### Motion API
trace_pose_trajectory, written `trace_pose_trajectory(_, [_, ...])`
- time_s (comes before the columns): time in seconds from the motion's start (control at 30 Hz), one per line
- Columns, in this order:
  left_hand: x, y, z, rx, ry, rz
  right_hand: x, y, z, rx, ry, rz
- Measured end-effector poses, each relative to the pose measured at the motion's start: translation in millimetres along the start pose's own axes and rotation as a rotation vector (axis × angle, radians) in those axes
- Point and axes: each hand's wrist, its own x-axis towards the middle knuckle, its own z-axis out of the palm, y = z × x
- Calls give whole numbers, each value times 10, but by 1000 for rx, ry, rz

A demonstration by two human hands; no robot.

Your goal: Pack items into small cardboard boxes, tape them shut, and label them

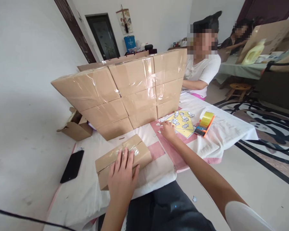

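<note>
A taped brown cardboard box [144, 152] lies on the cloth-covered table in front of me. My left hand [122, 170] rests flat on its top, fingers stretched over the clear tape. Farther right, my right hand [168, 131] is down at the cloth beside a yellow patch [186, 128] with small white shapes on it. Its fingers are bent together, and whatever they may hold is hidden. Right of that patch sits an orange tape dispenser [205, 126] with a roll of yellowish tape [207, 118].
Stacked taped cartons [139, 96] form a wall across the table. A black phone [72, 166] lies at the left, near an open carton [77, 128]. Behind the stack is a person in a white shirt [204, 70]; another person [238, 38] is farther back. A wooden stool [239, 87] stands behind.
</note>
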Motion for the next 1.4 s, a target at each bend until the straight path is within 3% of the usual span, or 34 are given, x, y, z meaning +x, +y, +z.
trace_pose_trajectory(0.13, [25, -3, 46, -26, 79, 10, 35, 650, -206, -138, -23, 50])
trace_pose_trajectory(0.27, [39, -24, 68, -39, 102, 8, 132, 898, -252, -204, -73, -26])
trace_pose_trajectory(0.6, [32, 21, 39, -37, 89, -13, 237, 834, -48, -129, 4, -110])
trace_pose_trajectory(1.0, [18, 25, 62, -31, 55, -27, 224, 838, 15, -56, 55, -115])
trace_pose_trajectory(1.2, [23, 26, 45, -27, 67, -10, 224, 877, 0, 149, 58, -152])
trace_pose_trajectory(1.4, [32, 33, 25, -6, 75, -12, 296, 834, -179, 560, 109, -85])
